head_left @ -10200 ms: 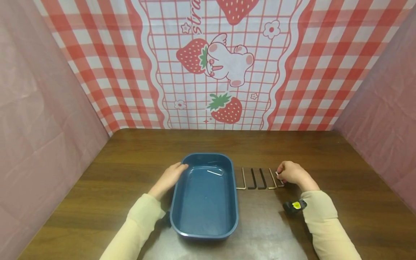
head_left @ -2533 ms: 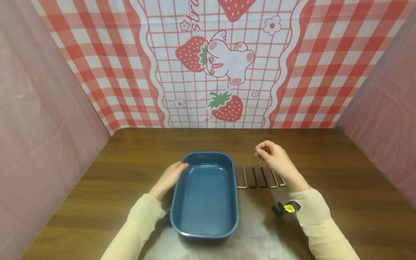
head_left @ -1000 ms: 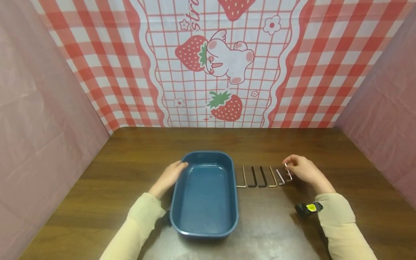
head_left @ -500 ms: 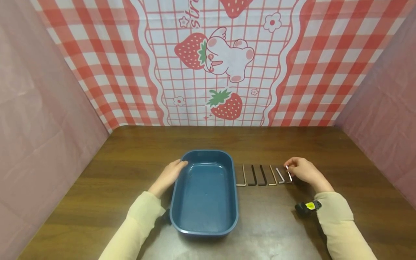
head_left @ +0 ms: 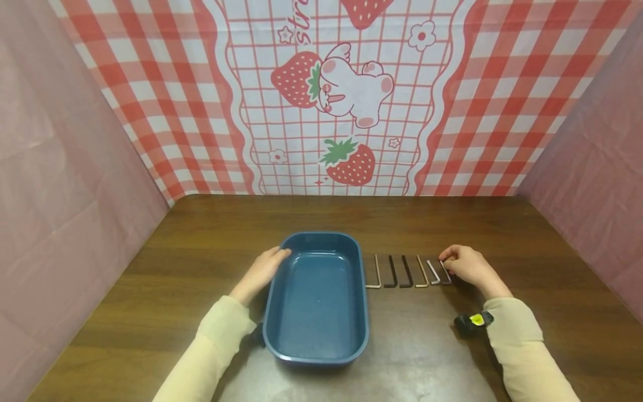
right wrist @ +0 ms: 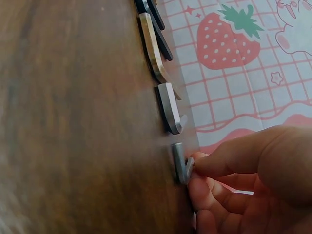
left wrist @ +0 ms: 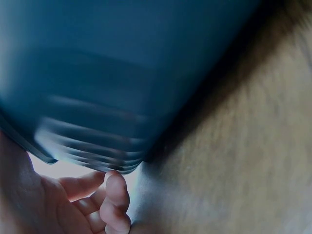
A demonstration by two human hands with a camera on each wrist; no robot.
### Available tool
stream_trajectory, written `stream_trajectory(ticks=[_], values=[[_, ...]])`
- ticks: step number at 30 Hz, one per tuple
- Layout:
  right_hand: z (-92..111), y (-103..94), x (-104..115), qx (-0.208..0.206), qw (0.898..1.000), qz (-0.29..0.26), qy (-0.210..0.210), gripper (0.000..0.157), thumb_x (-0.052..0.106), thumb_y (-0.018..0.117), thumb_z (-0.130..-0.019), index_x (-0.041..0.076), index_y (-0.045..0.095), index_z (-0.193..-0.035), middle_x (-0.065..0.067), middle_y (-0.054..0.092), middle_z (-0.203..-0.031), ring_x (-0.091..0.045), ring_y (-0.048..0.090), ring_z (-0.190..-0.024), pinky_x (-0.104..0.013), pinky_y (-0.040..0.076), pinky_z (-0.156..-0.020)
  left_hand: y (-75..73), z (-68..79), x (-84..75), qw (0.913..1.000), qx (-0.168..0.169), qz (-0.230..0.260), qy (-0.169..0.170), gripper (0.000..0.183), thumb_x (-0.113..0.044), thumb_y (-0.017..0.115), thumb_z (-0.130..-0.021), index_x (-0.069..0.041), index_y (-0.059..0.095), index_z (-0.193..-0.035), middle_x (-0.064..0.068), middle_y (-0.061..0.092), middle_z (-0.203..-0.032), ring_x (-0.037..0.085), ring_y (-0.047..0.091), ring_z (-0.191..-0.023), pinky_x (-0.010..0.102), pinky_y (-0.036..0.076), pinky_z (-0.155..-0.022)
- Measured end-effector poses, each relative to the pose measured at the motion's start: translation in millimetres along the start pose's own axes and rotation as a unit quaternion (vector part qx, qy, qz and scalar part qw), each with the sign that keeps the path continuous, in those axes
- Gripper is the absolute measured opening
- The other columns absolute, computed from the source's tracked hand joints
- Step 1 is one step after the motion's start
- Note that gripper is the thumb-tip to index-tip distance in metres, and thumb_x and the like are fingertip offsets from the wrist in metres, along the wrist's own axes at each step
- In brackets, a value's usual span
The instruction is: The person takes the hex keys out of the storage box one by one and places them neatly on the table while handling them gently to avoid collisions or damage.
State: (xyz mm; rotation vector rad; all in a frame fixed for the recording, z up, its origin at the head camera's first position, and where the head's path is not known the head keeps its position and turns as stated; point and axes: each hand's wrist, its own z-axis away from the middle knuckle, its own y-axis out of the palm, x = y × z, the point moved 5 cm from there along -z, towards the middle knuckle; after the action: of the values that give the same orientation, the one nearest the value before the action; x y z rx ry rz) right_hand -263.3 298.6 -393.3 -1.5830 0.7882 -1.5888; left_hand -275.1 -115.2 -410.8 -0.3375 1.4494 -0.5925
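Observation:
My left hand [head_left: 261, 273] grips the left rim of a deep blue tray [head_left: 317, 312], its fingertips [left wrist: 117, 192] against the ridged outer wall in the left wrist view. To the right, my right hand [head_left: 469, 265] pinches the long arm of a small silver hex key [head_left: 446, 273] between thumb and index finger. That key's short arm lies close on the wood in the right wrist view. It is the rightmost in a row: beside it come a silver hex key [head_left: 433, 272], a gold-toned one [head_left: 422, 272], two black ones [head_left: 392, 272] and a thin gold-toned one [head_left: 378, 272] by the tray.
The brown wooden table [head_left: 201, 223] meets a red-and-white strawberry cloth [head_left: 351, 111] at its back edge. Pink cloths hang at both sides. A black strap with a yellow label [head_left: 476, 319] is at my right wrist.
A silver hex key lay in the tray, was carried over the row by my right hand and came down at its right end. Lately the key has tipped flatter. My left hand stays put.

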Motion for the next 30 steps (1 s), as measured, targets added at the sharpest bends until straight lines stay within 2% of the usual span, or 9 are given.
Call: stream_trajectory(ticks=[16, 21, 26, 30], values=[[5.6, -2.8, -3.9, -0.006, 1.000, -0.001, 0.012, 0.018, 0.011, 0.056, -0.081, -0.002, 0.062, -0.093, -0.005, 0.062, -0.074, -0.010, 0.054, -0.063, -0.027, 0.038, -0.059, 3.8, 0.0, -4.2, 0.9999, 0.009, 0.007, -0.005, 0.048, -0.039, 0.038, -0.093, -0.004, 0.055, -0.120, 0.014, 0.061, -0.113, 0.027, 0.057, -0.102, 0.046, 0.043, -0.090], [9.5, -5.8, -2.8, -0.011, 1.000, -0.005, 0.015, 0.019, 0.012, 0.054, -0.084, -0.002, 0.061, -0.095, -0.008, 0.064, -0.075, -0.010, 0.057, -0.063, -0.027, 0.039, -0.059, 4.2, -0.1, -6.8, 0.9999, 0.013, -0.001, -0.006, 0.048, -0.041, 0.038, -0.093, -0.004, 0.056, -0.119, 0.013, 0.061, -0.111, 0.027, 0.057, -0.101, 0.045, 0.043, -0.090], [12.0, -11.7, 3.1, -0.053, 0.998, 0.014, -0.006, 0.019, 0.013, 0.052, -0.087, -0.002, 0.060, -0.096, -0.009, 0.063, -0.073, -0.012, 0.057, -0.062, -0.028, 0.040, -0.057, 1.2, 0.4, -6.7, 0.9994, 0.009, -0.034, -0.001, 0.054, -0.045, 0.035, -0.094, -0.002, 0.052, -0.121, 0.017, 0.057, -0.117, 0.032, 0.052, -0.109, 0.048, 0.039, -0.093], [14.0, -21.9, 16.3, -0.100, 0.993, 0.040, -0.057, 0.019, 0.013, 0.050, -0.090, 0.000, 0.063, -0.097, -0.017, 0.065, -0.086, -0.024, 0.058, -0.073, -0.036, 0.042, -0.062, -11.4, 3.3, -12.9, 0.9960, -0.008, -0.088, 0.009, 0.057, -0.049, 0.034, -0.093, -0.002, 0.051, -0.121, 0.017, 0.057, -0.118, 0.032, 0.052, -0.109, 0.047, 0.040, -0.092]])
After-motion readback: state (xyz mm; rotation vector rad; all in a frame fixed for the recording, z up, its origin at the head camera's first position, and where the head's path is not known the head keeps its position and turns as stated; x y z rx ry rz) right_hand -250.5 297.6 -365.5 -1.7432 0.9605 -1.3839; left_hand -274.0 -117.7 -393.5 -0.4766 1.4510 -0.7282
